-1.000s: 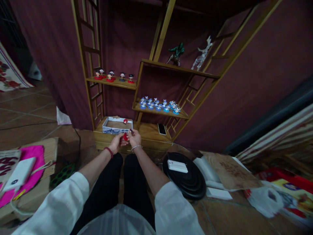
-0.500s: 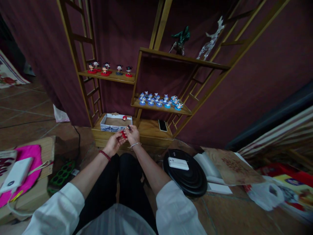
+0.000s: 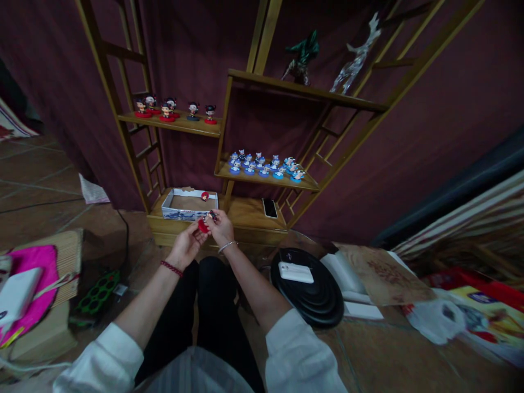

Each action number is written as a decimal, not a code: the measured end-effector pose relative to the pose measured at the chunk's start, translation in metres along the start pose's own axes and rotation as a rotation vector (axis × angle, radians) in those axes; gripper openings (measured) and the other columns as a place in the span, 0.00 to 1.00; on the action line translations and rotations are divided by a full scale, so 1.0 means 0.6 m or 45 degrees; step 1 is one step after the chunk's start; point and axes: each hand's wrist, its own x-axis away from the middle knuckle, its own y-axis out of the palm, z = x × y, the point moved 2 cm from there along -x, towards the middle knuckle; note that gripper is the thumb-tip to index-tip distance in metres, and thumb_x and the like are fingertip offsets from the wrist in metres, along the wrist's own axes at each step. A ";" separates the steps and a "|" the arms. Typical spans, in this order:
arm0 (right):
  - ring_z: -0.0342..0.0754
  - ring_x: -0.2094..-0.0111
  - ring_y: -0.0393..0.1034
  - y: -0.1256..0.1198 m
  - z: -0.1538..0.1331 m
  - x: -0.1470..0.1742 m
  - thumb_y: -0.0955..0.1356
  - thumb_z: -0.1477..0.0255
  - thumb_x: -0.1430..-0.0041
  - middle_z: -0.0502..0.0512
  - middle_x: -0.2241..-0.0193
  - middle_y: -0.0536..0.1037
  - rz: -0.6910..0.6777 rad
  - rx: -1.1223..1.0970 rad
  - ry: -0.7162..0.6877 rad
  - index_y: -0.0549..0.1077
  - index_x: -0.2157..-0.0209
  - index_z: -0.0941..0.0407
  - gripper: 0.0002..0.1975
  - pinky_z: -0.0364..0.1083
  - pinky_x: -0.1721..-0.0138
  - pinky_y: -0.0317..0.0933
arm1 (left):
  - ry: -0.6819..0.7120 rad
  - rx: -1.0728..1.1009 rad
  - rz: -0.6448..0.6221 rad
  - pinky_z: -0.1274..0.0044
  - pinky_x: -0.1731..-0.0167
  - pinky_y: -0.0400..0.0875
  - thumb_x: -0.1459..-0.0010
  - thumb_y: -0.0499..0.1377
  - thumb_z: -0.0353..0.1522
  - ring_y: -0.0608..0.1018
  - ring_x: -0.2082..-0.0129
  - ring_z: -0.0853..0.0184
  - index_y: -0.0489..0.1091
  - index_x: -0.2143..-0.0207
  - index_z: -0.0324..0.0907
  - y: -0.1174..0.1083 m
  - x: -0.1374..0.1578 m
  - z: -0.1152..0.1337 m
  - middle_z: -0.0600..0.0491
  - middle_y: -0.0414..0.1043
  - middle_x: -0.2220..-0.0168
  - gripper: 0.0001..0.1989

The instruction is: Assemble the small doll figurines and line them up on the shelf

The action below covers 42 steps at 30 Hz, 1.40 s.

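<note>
Between my hands is a small figurine (image 3: 203, 225) with a dark head and a round red base. My left hand (image 3: 189, 242) pinches the red base from the left. From the right, my right hand (image 3: 221, 228) grips the figurine near its head, partly covering it. Just beyond my hands stands a shallow open cardboard box (image 3: 186, 203) with a blue-and-white pattern on its side. Another small figurine (image 3: 205, 196) with a red base lies in it by the back right corner.
Several red-based figurines (image 3: 166, 112) stand on the left shelf, and several blue ones (image 3: 264, 170) on the middle shelf. A green statue (image 3: 303, 57) and a clear one (image 3: 357, 54) stand above. A phone (image 3: 269, 208) lies on the bottom shelf. A black round stool (image 3: 323, 300) carries a white phone (image 3: 296, 272).
The figurine's red base shows more clearly now, and my hands have shifted very slightly. My view has turned a little. The things on the shelves have not moved.
</note>
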 end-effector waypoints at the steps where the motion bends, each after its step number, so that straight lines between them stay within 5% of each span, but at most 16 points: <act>1: 0.42 0.70 0.72 0.000 0.001 0.000 0.66 0.70 0.52 0.50 0.67 0.76 -0.006 0.004 -0.022 0.67 0.59 0.54 0.15 0.40 0.71 0.67 | 0.003 0.008 -0.007 0.82 0.72 0.71 0.46 0.52 0.25 0.75 0.75 0.73 0.68 0.59 0.37 -0.001 0.001 -0.001 0.51 0.73 0.72 0.12; 15: 0.40 0.76 0.69 -0.006 -0.039 0.031 0.65 0.68 0.53 0.49 0.71 0.74 -0.133 -0.101 0.052 0.68 0.62 0.56 0.13 0.35 0.82 0.62 | 0.014 0.098 -0.021 0.81 0.70 0.71 0.47 0.51 0.24 0.76 0.73 0.71 0.70 0.66 0.36 -0.006 0.029 -0.005 0.50 0.74 0.71 0.09; 42: 0.44 0.66 0.70 -0.023 -0.092 0.058 0.69 0.68 0.57 0.54 0.65 0.76 -0.440 -0.194 -0.037 0.70 0.61 0.57 0.18 0.44 0.63 0.65 | 0.070 0.207 -0.075 0.79 0.68 0.71 0.48 0.54 0.23 0.77 0.68 0.67 0.69 0.66 0.36 -0.003 0.077 0.016 0.47 0.74 0.68 0.07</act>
